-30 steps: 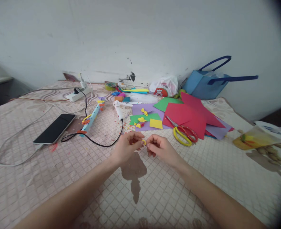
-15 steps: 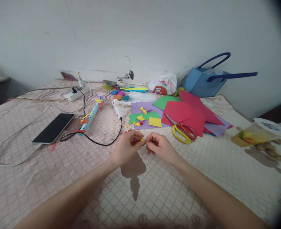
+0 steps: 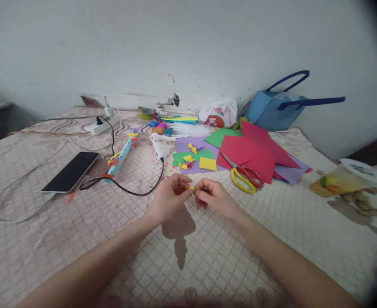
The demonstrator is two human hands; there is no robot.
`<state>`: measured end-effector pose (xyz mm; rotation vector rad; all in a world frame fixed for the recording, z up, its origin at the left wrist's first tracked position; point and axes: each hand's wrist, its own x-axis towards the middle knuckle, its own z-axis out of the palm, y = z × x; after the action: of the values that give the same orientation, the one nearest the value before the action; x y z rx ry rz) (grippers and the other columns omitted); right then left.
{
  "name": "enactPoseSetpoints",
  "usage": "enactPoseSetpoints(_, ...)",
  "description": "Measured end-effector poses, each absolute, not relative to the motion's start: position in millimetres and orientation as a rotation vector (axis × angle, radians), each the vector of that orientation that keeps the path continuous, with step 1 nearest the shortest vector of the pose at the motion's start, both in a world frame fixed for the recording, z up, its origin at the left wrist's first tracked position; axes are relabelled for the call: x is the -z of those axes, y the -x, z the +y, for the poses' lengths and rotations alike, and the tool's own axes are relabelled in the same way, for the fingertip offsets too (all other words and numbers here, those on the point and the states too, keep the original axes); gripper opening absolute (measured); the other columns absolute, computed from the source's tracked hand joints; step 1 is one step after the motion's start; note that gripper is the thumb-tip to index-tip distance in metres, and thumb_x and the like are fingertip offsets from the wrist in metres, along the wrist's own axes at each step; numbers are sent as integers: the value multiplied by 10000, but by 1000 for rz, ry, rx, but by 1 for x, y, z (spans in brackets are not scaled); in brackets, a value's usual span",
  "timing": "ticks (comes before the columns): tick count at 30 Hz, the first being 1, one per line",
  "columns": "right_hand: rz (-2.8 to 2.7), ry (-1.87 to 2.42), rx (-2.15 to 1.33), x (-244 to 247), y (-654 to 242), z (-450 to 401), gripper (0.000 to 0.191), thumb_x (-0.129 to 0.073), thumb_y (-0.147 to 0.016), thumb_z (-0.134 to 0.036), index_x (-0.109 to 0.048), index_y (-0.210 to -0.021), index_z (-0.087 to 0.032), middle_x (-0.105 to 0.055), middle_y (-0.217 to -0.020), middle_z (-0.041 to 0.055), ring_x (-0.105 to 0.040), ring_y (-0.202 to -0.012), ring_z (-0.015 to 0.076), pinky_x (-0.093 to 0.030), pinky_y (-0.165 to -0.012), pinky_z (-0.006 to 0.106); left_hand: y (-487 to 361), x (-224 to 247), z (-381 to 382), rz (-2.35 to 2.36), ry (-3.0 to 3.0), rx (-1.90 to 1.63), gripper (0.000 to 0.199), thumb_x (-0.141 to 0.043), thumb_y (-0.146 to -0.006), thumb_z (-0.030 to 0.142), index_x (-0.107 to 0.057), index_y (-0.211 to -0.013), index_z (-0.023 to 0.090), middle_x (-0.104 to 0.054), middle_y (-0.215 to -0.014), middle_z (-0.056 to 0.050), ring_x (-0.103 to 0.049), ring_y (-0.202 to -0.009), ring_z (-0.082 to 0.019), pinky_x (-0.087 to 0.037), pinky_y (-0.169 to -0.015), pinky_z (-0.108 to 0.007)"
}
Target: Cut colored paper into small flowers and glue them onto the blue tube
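Observation:
My left hand (image 3: 172, 194) and my right hand (image 3: 214, 196) meet fingertip to fingertip above the patterned tablecloth (image 3: 220, 265). Pinched between them is a small yellow paper piece (image 3: 191, 188), mostly covered by the fingers. Both hands are closed on it. Just beyond lie a yellow paper square (image 3: 208, 164) and a green paper strip (image 3: 211, 155) with several small folded yellow pieces (image 3: 189, 158), all on a purple sheet (image 3: 182, 144). To the right of my right hand rest scissors (image 3: 244, 179) with yellow and red handles.
A white glue gun (image 3: 157, 146) with a black cord lies beyond my left hand. Left of it are a decorated light-blue strip (image 3: 123, 157), a phone (image 3: 71, 172) and a power strip (image 3: 102, 126). Red sheets (image 3: 249, 156), a blue bag (image 3: 273, 109) and a tilted plastic cup (image 3: 342, 179) stand right.
Both hands stay almost in place, with the fingers shifting very slightly around the yellow paper piece. Everything else on the table looks the same.

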<state>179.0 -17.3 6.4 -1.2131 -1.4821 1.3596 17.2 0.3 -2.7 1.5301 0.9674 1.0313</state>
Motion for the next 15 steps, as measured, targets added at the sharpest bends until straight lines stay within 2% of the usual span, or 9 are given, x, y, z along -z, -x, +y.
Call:
enactPoseSetpoints(11,-1320,1163,-1516,-7,-182,-16,53,-534,-759,-211,-516,-719,-180,-555,-568,-47,-544,-473,81,-384,-446,199,-16,-4,3,849,-1049,-949,295,-700,-676,209,-550,-916,125,-618,-741,-13,-586,-671,-95,-460,-635,-224)
enactPoseSetpoints(15,-1412,1171,-1411,-8,-181,-16,66,-545,-782,-249,-519,-784,-188,-565,-654,-29,-561,-539,97,-401,-463,209,-15,-3,4,849,-1021,-935,298,-700,-680,212,-543,-916,120,-616,-715,-1,-584,-617,-82,-462,-609,-219)
